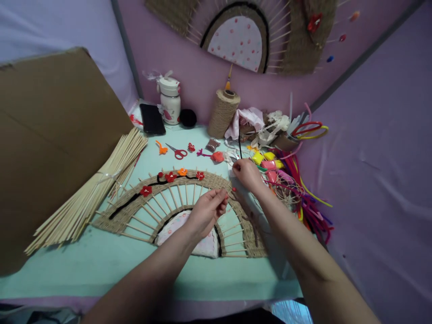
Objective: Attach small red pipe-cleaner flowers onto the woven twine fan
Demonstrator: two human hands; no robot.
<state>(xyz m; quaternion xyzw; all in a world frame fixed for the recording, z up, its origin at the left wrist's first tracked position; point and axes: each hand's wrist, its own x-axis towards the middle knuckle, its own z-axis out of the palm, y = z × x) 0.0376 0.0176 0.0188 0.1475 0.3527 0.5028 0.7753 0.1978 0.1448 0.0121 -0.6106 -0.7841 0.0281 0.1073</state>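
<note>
At the left edge of the pale green surface (pixel 101 270), a large cardboard sheet (pixel 50 135) is propped at a slant. Beside it, a bundle of thin wooden sticks (pixel 84 193) is tied near its middle. Near the back left corner, a black phone (pixel 152 119) and a white flip-top bottle (pixel 170 105) are placed. Red-handled scissors (pixel 180 154) are laid in front of them. Across the middle of the surface, a half-round fan (pixel 216 180) of sticks and woven twine is spread flat; its left band is decorated with a black stem (pixel 126 206), red flowers (pixel 146 191) and an orange flower (pixel 182 172). The left hand (pixel 209 211) is held over the fan, fingers curled and thumb pressed to them; a speck of red is seen at the fingertips. Towards the back edge, a twine cone (pixel 223 112) is stood upright. The right hand (pixel 248 174) is held over the fan's right side, fingertips pinched; what is gripped cannot be told. Towards the right edge, coloured packets (pixel 270 165) and bright fuzzy stems (pixel 313 211) are heaped.
</note>
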